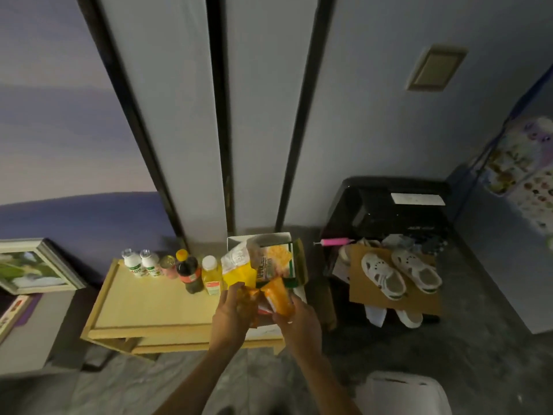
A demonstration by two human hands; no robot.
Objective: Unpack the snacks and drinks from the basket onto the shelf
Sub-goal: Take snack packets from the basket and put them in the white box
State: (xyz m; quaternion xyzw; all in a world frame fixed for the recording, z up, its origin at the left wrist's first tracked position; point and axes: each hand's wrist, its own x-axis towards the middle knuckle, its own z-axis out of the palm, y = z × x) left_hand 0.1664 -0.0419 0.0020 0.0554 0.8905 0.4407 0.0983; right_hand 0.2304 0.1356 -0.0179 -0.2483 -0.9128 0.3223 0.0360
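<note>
1. Pale yellow wood makes up the low shelf, a surface standing against a wall of grey panels with dark strips between them.
2. Along its back edge stands a row of drinks: two small white plastic bottles with clear caps, a small pink can, a dark cola bottle with a yellow cap, and a yellow juice bottle with a white cap.
3. At the right end of the shelf sits a white open box serving as the basket, crowded with packets: a white crinkled bag, a bright yellow packet and a green-edged box of snacks with a yellow picture.
4. The left hand is curled closed around an orange snack packet, held just in front of the basket.
5. The right hand grips a second orange wrapped packet, fingers closed on its lower end; the two packets touch between the hands.
6. To the right, a pair of white perforated clogs rests on a sheet of brown cardboard, with a black bin behind.
7. A framed picture leans at the far left.
</note>
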